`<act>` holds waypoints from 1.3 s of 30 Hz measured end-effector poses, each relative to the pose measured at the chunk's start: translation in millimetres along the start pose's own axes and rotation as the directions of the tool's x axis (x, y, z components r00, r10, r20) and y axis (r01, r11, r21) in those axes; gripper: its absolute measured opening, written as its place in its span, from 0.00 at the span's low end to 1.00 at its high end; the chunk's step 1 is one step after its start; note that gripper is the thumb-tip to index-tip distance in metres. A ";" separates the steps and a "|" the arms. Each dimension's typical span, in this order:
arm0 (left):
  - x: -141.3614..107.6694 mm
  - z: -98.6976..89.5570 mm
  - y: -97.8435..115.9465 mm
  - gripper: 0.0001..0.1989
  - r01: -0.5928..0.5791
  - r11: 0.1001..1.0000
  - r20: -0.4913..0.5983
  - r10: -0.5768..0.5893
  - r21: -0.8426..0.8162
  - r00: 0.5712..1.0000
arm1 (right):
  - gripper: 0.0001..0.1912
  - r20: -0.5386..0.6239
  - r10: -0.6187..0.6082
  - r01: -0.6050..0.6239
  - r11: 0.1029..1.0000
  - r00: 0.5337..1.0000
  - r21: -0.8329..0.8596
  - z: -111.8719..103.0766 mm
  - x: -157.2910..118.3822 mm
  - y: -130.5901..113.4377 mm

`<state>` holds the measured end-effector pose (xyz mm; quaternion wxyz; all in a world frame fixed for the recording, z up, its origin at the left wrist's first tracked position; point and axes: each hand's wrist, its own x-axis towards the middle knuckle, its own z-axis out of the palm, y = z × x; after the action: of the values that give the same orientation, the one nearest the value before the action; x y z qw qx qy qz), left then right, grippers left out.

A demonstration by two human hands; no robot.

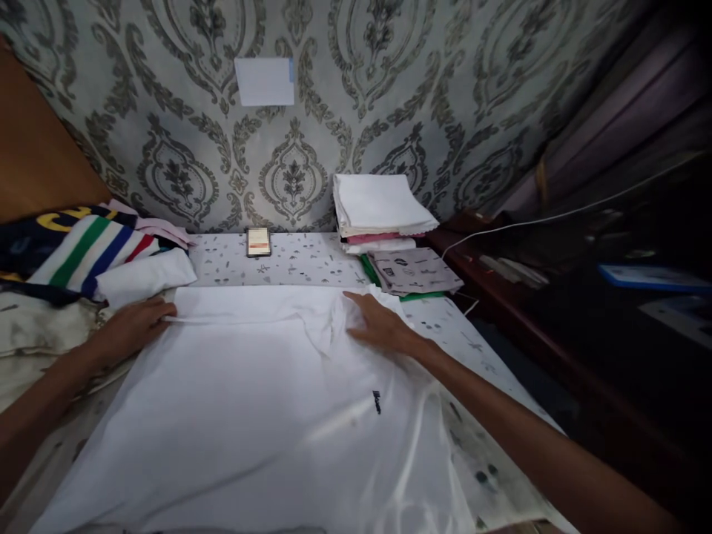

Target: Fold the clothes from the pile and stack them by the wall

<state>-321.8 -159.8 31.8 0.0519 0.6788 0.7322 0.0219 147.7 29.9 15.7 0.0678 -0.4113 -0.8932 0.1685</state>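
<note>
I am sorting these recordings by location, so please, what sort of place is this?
Probably a room in a home, with patterned wallpaper, a stack of folded cloths and a white cloth spread out in front.

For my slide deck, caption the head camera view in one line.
Left hand and right hand on a white cloth laid out on a patterned surface, near a stack of folded fabric.
</note>
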 end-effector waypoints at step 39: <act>79.7 10.5 107.0 0.15 -0.127 0.967 -0.205 0.082 -0.221 0.975 | 0.23 -0.259 0.487 -0.046 0.529 0.834 0.847 11.2 31.3 20.5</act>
<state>-220.5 -72.5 28.7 0.0580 0.7005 0.6891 0.1765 139.0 63.3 -2.7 0.4337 -0.4968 -0.5921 0.4631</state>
